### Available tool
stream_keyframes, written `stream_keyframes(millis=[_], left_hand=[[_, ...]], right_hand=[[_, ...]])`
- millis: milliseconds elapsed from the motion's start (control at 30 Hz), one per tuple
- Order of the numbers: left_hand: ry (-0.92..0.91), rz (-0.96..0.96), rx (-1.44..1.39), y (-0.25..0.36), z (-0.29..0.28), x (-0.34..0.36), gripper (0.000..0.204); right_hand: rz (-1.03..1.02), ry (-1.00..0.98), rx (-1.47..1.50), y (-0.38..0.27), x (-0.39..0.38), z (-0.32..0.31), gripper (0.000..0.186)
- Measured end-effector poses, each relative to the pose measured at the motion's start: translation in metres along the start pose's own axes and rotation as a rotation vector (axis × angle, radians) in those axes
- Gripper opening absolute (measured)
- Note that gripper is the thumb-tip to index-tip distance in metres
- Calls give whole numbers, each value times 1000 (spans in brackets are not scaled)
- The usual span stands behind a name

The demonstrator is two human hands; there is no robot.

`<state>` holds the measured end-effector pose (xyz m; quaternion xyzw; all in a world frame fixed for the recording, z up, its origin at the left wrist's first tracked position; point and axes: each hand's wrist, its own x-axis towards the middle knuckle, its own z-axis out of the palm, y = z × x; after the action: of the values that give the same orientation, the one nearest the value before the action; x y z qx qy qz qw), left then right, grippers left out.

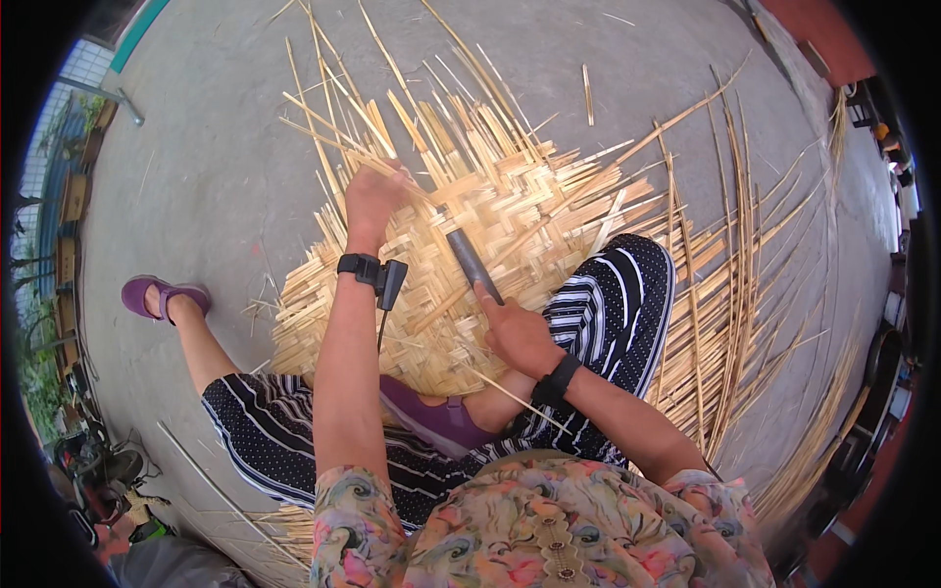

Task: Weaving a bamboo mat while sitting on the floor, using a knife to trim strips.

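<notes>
In the head view, a woven mat (pixel 520 230) of pale strips lies on the grey floor (pixel 235 147) in front of the seated person, between the legs, its unwoven ends fanning out at the far edge and the right. The left hand (pixel 375 201) is at the mat's upper left part, beside the projecting ends; its fingers look curled, but blur hides whether they grip a strip. The right hand (pixel 520 333) is closed around a dark bar (pixel 469 260), index finger laid along it, the bar's far end over the middle of the mat. Loose strips (pixel 735 284) lie to the right, beyond the striped trousers (pixel 613 304). A purple shoe (pixel 431 416) is at the mat's near edge.
</notes>
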<state>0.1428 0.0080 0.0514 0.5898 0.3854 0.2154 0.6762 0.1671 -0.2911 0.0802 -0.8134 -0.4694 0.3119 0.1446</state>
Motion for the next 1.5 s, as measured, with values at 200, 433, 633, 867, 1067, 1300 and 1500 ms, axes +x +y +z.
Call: stream_keyframes(millis=[200, 433, 633, 867, 1067, 1300, 1500], left_hand=[[-18, -6, -23, -13, -3, 4, 21], [7, -43, -127, -15, 6, 0, 17], [9, -54, -31, -34, 10, 4, 20], [-137, -44, 227, -34, 27, -6, 23], [-22, -50, 208, -34, 19, 18, 16], [96, 36, 521, -67, 20, 25, 11], [109, 83, 668, -54, 29, 25, 39]], right_hand=[[61, -112, 68, -5, 2, -9, 76], [73, -127, 82, -1, 3, -7, 78], [66, -103, 80, -1, 3, -7, 78], [64, -102, 65, 1, 2, -7, 78], [27, -65, 15, -4, -3, -16, 77], [-27, -226, -143, -18, -71, -88, 67], [24, -438, -245, -2, -116, -117, 68]])
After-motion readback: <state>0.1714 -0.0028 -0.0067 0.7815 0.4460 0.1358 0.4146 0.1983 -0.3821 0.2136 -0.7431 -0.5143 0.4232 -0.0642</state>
